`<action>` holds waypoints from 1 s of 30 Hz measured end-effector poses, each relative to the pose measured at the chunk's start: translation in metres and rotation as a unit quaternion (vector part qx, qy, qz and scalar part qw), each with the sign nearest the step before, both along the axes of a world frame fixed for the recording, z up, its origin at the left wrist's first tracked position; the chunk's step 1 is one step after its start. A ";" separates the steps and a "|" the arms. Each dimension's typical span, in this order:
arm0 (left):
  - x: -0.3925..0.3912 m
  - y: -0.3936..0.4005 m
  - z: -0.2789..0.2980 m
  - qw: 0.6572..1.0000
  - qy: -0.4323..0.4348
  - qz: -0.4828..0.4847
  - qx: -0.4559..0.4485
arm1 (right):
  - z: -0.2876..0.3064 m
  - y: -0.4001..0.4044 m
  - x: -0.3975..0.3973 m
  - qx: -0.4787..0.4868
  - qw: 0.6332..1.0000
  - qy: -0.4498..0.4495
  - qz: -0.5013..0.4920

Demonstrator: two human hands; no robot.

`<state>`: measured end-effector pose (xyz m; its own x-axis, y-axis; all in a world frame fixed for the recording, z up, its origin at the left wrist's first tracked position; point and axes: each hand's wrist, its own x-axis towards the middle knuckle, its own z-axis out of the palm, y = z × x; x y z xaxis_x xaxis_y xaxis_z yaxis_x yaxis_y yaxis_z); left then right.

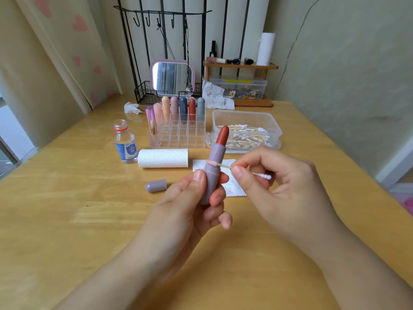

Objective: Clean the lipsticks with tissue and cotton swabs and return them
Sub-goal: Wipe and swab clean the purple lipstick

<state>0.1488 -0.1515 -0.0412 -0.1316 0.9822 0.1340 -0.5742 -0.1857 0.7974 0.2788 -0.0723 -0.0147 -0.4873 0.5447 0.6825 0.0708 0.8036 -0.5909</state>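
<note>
Open bottle (124, 142) standing by a tissue roll (163, 158), lilac cap (156, 185) lying on the table (67, 209), left hand (196, 198) gripping an upright lipstick (214, 162), right hand (279, 182) pinching a cotton swab (225, 166) touching its tube, swab box (245, 121) sitting behind.

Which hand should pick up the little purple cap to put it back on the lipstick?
Probably the right hand. The left hand grips the lipstick and should keep holding it. The right only pinches a swab, which it could drop first. The cap lies on the table, left of both hands.
</note>
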 end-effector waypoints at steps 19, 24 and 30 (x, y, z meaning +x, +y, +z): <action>-0.002 -0.003 0.005 0.999 0.036 0.017 0.020 | -0.004 -0.001 0.002 0.000 1.000 -0.016 -0.001; -0.001 -0.001 0.000 0.998 0.067 0.018 0.014 | -0.004 -0.001 0.002 -0.003 1.000 -0.013 -0.002; 0.002 -0.002 0.001 0.998 0.050 0.026 0.000 | -0.001 0.001 0.001 0.018 0.999 0.004 -0.040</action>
<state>0.1504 -0.1538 -0.0403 -0.1676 0.9746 0.1486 -0.4820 -0.2125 0.8500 0.2798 -0.0709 -0.0155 -0.4381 0.5571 0.7055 0.1314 0.8161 -0.5628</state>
